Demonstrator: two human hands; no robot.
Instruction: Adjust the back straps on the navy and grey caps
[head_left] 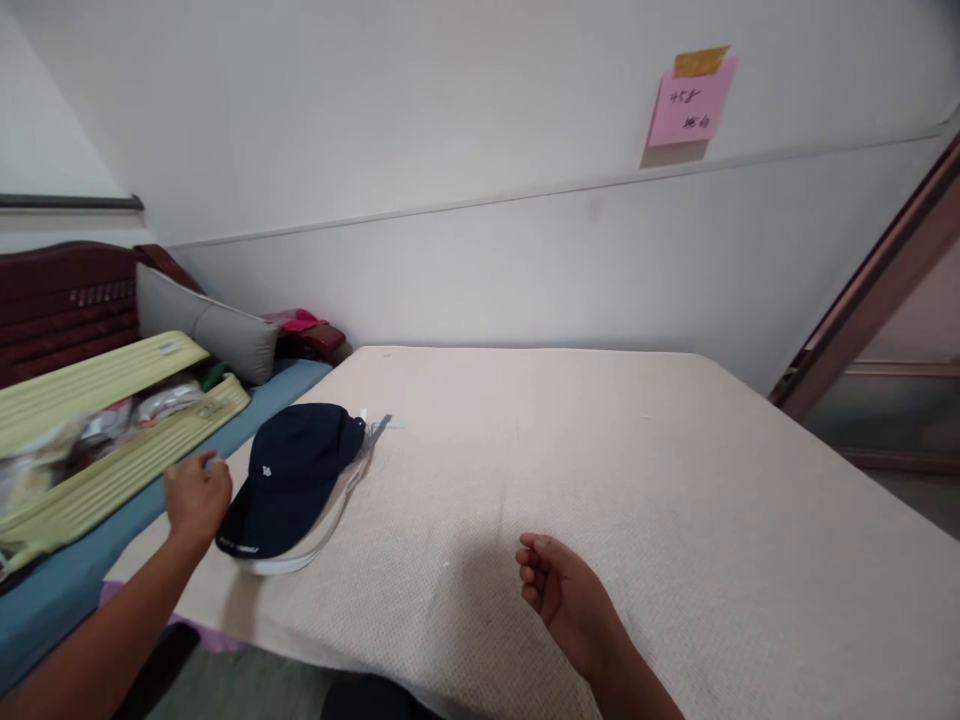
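A dark navy cap (292,475) lies on a cream textured cloth (600,480) that covers the surface before me, with a clear plastic sleeve (352,490) under and beside it. My left hand (196,497) hovers at the cap's left edge, fingers curled inward, close to the brim; nothing shows in it. My right hand (559,590) floats above the cloth nearer me, palm up, fingers loosely curled and holding nothing.
An open yellow-green suitcase (112,430) with packed items lies on a blue sheet (67,580) at the left. A grey pillow (206,330), pink clothing (300,322) and a dark wooden headboard (64,300) stand behind it. A pink note (690,100) hangs on the wall.
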